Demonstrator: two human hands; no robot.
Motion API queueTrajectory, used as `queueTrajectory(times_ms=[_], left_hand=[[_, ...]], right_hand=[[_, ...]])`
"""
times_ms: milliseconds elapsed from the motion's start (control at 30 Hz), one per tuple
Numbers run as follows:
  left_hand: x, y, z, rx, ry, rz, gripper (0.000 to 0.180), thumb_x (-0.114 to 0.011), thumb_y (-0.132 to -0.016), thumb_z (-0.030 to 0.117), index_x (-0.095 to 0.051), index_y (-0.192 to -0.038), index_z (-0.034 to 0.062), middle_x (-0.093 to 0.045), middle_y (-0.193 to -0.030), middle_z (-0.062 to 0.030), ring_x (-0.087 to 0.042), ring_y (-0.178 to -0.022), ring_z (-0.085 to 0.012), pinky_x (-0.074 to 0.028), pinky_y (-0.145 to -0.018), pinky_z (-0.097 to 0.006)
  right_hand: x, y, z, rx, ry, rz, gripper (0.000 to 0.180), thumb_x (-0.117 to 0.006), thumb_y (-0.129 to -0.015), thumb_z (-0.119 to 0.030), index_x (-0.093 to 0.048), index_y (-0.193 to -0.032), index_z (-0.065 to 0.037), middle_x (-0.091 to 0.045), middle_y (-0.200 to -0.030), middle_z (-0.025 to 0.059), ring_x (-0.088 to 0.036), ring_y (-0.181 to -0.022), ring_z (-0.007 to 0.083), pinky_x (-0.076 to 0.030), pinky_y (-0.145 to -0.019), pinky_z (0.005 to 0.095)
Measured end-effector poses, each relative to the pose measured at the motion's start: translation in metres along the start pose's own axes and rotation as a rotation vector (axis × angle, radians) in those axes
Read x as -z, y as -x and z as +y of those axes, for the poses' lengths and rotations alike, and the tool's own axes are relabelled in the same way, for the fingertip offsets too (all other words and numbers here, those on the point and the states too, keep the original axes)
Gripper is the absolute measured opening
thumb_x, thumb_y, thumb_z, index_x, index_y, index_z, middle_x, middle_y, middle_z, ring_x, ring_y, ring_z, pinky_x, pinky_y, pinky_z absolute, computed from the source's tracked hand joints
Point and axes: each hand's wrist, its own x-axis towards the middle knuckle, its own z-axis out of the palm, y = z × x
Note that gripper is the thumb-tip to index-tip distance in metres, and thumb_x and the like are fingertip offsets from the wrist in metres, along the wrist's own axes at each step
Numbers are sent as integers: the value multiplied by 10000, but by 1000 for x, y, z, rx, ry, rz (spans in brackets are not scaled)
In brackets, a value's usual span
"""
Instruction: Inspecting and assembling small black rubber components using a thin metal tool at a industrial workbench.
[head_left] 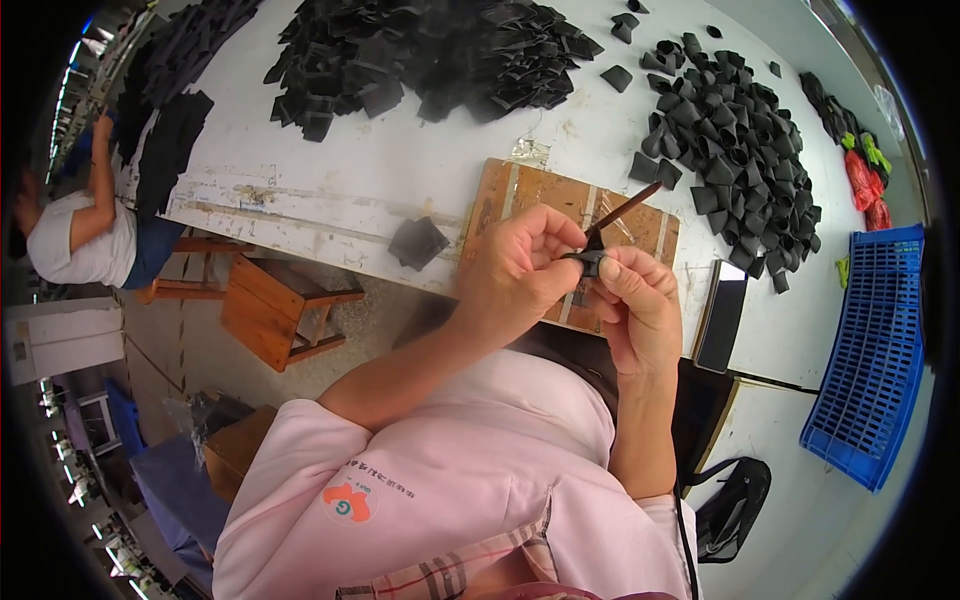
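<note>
My left hand point(522, 268) and my right hand point(640, 298) meet over a worn wooden board point(520, 190) at the table's near edge. Between their fingertips they pinch a small black fabric piece point(588, 262), mostly covered by the fingers. A dark brown pointed stick point(632, 206) slants up and away from just beyond the pinched piece. Whether a hand grips the stick, or the piece touches it, I cannot tell. Left of the board lies a single flat black piece point(418, 243).
Flat black pieces point(430, 60) form a big heap at the back. Rolled, open-ended black pieces point(735, 160) are piled at the right. A phone point(720, 315) lies beside the board, with a blue crate point(868, 350) farther right. Left are a wooden stool point(265, 310) and another person point(90, 235).
</note>
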Motion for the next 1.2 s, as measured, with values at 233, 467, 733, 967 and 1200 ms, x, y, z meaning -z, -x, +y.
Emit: queueTrajectory(times_ms=[233, 467, 733, 967, 1200], left_hand=[[-12, -8, 33, 45, 13, 55, 90, -494, -742, -29, -527, -822, -2, -529, -585, -17, -392, -373, -29, -333, -378, -183], [3, -41, 44, 458, 977, -346, 110, -482, -805, -4, -509, -907, 29, -500, -594, 7, -283, -323, -14, -211, -335, -170], [-8, -36, 42, 13, 229, -77, 199, -510, -825, 29, -494, -1016, -23, -545, -704, -33, -367, -413, -17, -262, -368, -153], [-2, -36, 41, 226, 724, -295, 214, -518, -823, 27, -480, -1020, -47, -548, -728, -57, -388, -444, -31, -288, -403, -139], [-11, -34, 29, -119, 221, -122, 238, -500, -833, 24, -480, -1064, -30, -568, -795, -73, -471, -549, -56, -370, -493, -160]], right_hand=[[-8, -4, -29, -71, -147, -151, 178, -545, -842, -184, -539, -759, -27, -433, -607, -27, -347, -509, 37, -260, -419, 161], [-11, -35, -56, 108, 91, -295, 279, -542, -855, -278, -532, -686, -56, -421, -579, -45, -317, -502, 17, -243, -427, 164], [-8, -37, -49, 261, 344, -177, 240, -538, -859, -253, -539, -758, -35, -422, -610, -45, -340, -516, 30, -267, -438, 167], [-10, -40, -53, 220, 121, -289, 298, -540, -859, -261, -534, -662, -38, -444, -591, -32, -349, -520, 36, -293, -459, 179], [-1, -42, -46, 220, 240, -267, 292, -534, -862, -268, -548, -706, -21, -461, -587, -16, -378, -523, 54, -318, -478, 192]])
